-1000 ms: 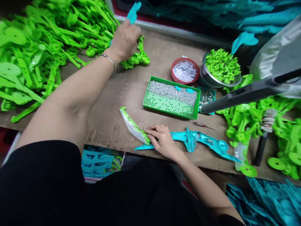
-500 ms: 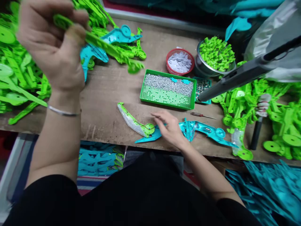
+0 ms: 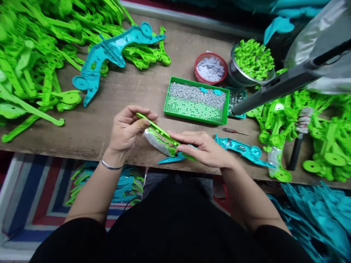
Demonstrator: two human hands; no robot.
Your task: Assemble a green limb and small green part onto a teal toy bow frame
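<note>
Between my two hands is a long green plastic part (image 3: pixel 161 132), tilted down to the right. My left hand (image 3: pixel 129 126) pinches its upper left end, and my right hand (image 3: pixel 204 146) grips its lower right end. Just beneath lies a similar green piece with a clear plastic strip (image 3: pixel 157 143), partly covered by the held part. It meets a blue plastic shell (image 3: pixel 246 150) with wires inside, resting along the table's front edge. My right hand hides the middle of this shell.
A green tray (image 3: pixel 196 118) of small metal pieces stands behind my hands, near a red basket (image 3: pixel 210 80) and a metal bowl (image 3: pixel 233 69). A screwdriver (image 3: pixel 236 131) lies to the right. Green parts (image 3: pixel 41 65) pile up left, with a blue shell (image 3: pixel 95 65) beside them.
My left hand has come down and right from the green pile, bringing the green part over the table. My right hand now also grips that part, off the blue shell.
</note>
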